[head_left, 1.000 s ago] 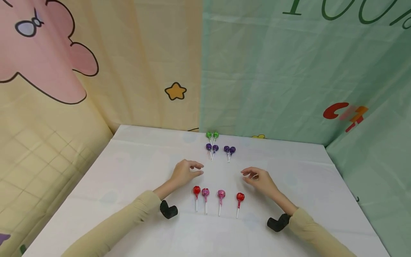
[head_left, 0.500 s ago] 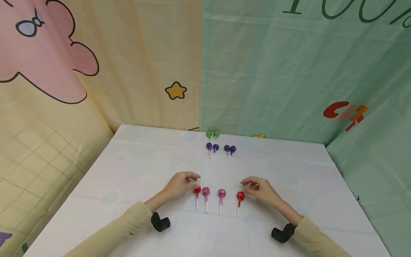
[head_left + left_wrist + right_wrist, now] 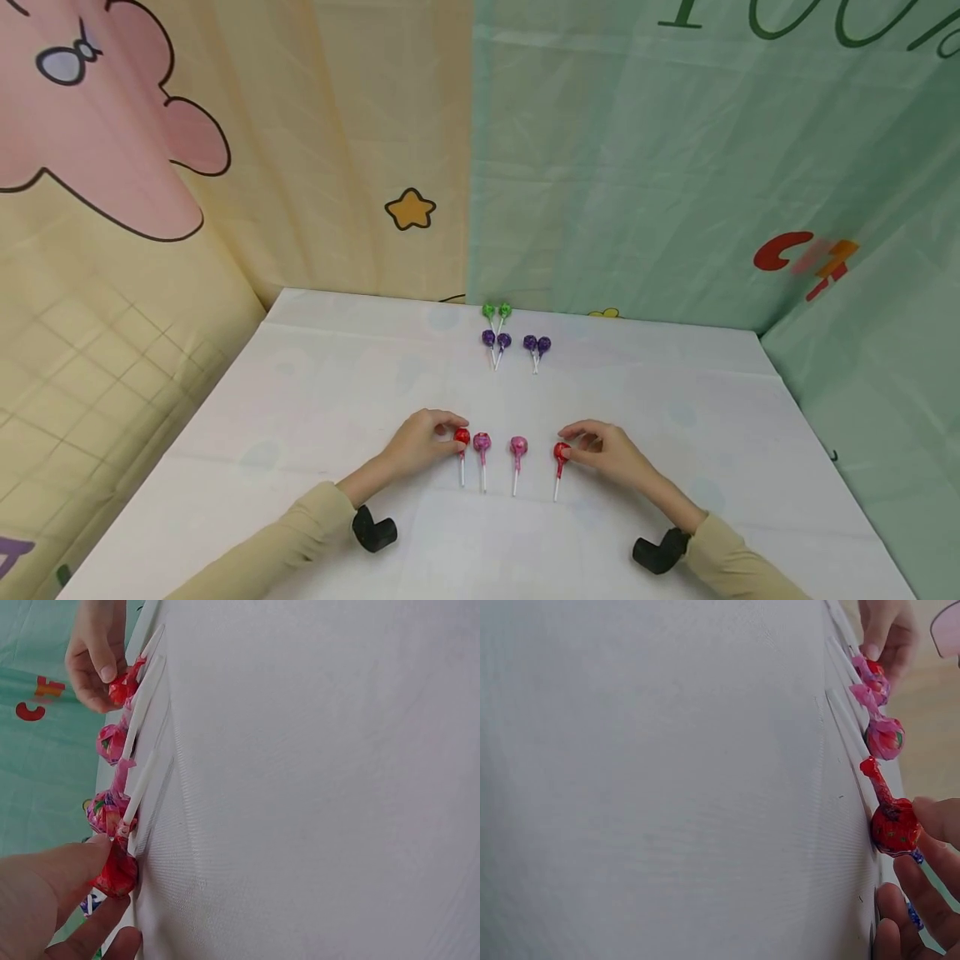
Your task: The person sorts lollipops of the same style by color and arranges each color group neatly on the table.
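Observation:
My left hand (image 3: 422, 442) pinches the candy head of the left red lollipop (image 3: 116, 871), thumb on one side and fingers on the other. At the other end of the front row, my right hand (image 3: 611, 450) holds the right red lollipop (image 3: 895, 827) by its head between thumb and fingers. Both of these lollipops lie at the table surface, their white sticks pointing toward me. Between the hands lie two pink lollipops, one (image 3: 482, 442) close beside the left red one and the other (image 3: 518, 446) farther right. Neither hand touches the pink ones.
Farther back on the white table (image 3: 337, 350) lie two green lollipops (image 3: 489, 310), with a purple pair (image 3: 489, 337) just in front. Another purple pair (image 3: 537, 343) lies to their right. Printed curtains (image 3: 660, 167) hang behind the table and at both sides.
Both hands have come down toward me from the middle of the table to the front row. Each now grips the head of a red lollipop, where earlier they hovered with nothing held.

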Demonstrator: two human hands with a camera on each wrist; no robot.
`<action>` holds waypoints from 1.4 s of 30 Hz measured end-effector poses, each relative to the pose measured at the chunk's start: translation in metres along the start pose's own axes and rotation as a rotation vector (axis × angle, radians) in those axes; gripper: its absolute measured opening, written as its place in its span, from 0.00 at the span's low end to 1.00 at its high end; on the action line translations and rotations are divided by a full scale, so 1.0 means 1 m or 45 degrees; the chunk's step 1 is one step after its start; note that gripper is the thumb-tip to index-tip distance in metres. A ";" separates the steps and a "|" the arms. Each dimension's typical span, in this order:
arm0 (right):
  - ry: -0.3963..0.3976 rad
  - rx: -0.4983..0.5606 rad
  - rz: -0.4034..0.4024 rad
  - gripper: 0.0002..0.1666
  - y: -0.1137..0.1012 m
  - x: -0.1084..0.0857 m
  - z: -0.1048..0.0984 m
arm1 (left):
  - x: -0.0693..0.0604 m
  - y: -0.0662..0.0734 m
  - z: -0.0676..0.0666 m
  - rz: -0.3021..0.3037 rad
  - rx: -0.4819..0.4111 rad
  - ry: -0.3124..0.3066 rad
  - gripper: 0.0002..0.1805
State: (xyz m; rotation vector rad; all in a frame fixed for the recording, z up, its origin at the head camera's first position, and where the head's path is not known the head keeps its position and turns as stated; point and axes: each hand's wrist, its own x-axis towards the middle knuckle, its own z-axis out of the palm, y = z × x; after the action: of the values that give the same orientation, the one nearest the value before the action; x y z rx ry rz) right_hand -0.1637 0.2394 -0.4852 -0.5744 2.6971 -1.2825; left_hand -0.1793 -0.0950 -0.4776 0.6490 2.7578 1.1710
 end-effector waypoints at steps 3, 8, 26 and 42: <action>-0.008 0.000 0.009 0.15 0.000 -0.002 0.002 | -0.001 0.001 0.000 -0.002 0.020 -0.003 0.15; -0.008 -0.006 0.015 0.14 0.000 -0.003 0.004 | -0.001 0.004 -0.001 -0.002 0.076 0.013 0.13; 0.006 0.070 0.145 0.16 0.001 -0.006 0.011 | 0.000 0.011 0.005 -0.097 0.169 0.060 0.13; 0.021 0.038 0.166 0.16 -0.001 -0.005 0.012 | -0.004 0.018 0.005 -0.171 0.159 0.086 0.14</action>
State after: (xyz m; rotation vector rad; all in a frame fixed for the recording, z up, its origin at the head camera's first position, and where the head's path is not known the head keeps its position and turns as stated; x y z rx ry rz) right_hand -0.1559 0.2319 -0.4925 -0.3797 2.6732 -1.2966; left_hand -0.1685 -0.0819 -0.4694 0.4334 2.8975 1.0192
